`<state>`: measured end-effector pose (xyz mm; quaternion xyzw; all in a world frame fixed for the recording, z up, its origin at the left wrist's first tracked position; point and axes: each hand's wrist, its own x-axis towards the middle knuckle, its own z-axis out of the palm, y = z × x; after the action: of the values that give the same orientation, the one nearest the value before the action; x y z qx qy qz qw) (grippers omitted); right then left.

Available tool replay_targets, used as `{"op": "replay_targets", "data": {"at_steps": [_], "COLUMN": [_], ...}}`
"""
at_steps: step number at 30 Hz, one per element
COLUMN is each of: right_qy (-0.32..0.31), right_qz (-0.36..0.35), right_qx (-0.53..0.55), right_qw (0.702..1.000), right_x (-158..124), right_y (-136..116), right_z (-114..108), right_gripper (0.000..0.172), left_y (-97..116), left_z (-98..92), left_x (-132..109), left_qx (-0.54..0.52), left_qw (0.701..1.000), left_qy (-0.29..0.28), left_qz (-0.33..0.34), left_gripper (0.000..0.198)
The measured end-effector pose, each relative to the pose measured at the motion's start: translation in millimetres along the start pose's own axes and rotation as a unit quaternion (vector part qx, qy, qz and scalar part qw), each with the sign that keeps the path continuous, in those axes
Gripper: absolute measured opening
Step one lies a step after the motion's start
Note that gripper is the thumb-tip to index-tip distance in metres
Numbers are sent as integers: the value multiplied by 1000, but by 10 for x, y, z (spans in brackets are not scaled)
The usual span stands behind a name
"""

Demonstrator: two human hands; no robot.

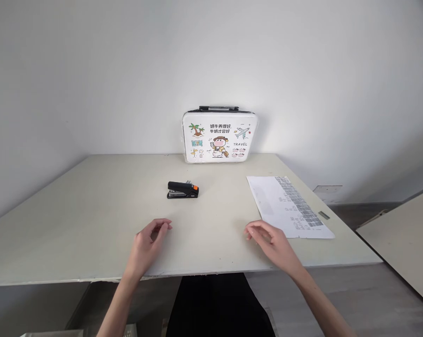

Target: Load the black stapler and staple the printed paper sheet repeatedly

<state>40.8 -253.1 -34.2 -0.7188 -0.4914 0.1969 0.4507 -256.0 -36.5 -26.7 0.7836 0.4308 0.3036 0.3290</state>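
Observation:
A black stapler [182, 190] with an orange patch lies on the white table [92, 206], left of the middle. My left hand [150, 243] rests near the front edge, below the stapler and apart from it. Its fingers are loosely curled, with a gap behind the thumb and nothing visible in them. On the right, my right hand [272, 243] is half curled and holds nothing I can see. It is beside the lower left edge of a printed sheet of paper [285, 206], partly overlapping it in view; whether they touch I cannot tell.
At the back, a white case [220, 138] with cartoon prints and a black handle stands against the wall. A small grey strip [324, 215] lies near the table's right edge. A pale panel [404, 238] is beyond it. Small metallic bits [189, 181] show behind the stapler.

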Motion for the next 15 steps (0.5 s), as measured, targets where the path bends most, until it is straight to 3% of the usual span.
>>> {"op": "replay_targets", "data": {"at_steps": [4, 9, 12, 15], "right_qy": [76, 111, 73, 46], "right_qz": [-25, -30, 25, 40], "right_qx": [-168, -349, -399, -416], "right_qw": [982, 930, 914, 907], "right_x": [190, 455, 450, 298], "right_y": [314, 916, 1135, 1120], "right_z": [-417, -933, -985, -814], "right_gripper": [37, 52, 61, 64], "left_y": [-3, 11, 25, 14], "left_z": [-1, 1, 3, 3], "left_x": [-5, -19, -24, -20], "left_qx": [0, -2, -3, 2], "left_qw": [1000, 1000, 1000, 1000], "left_qy": [-3, 3, 4, 5], "left_qz": [-2, 3, 6, 5], "left_gripper": [38, 37, 37, 36]}}
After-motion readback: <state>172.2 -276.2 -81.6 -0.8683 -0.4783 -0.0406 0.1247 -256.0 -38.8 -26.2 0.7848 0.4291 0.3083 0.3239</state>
